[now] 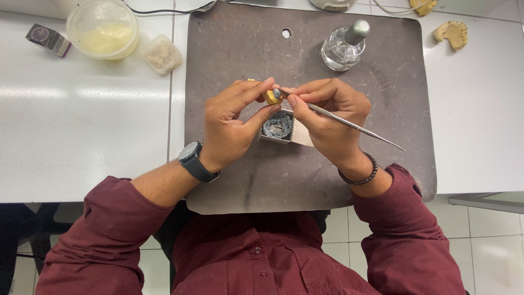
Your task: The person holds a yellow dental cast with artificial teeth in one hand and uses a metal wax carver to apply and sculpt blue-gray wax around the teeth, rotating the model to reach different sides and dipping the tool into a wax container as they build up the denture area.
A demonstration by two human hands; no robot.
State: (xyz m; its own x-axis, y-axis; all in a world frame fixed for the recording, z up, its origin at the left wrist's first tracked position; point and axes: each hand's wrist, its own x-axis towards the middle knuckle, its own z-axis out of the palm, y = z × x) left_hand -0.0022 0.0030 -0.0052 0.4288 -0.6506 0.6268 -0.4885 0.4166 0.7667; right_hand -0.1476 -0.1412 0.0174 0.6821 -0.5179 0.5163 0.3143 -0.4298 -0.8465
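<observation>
Head camera looks straight down on a dark work mat (pixel 234 180) lying on a white table (pixel 82 136). Left hand (pixel 232 123) is curled, thumb and fingertips pinched around a small yellow piece (pixel 271 98), which sits just above the mat's middle. Right hand (pixel 327 117) is closed in a pen-like grip on a thin metal instrument (pixel 355 127); its working tip touches the yellow piece, and its long axis runs from there toward four o'clock, the free end pointing out past the wrist. Just below the two hands, at six o'clock from the piece, stands a small square tin (pixel 278 126) with grey contents. A glass spirit lamp (pixel 344 46) with a metal cap stands at one o'clock on the mat. Off the mat at ten o'clock are a round lidded tub (pixel 102 28) and a small clear box (pixel 162 53); a yellow dental cast (pixel 453 34) lies at two o'clock
</observation>
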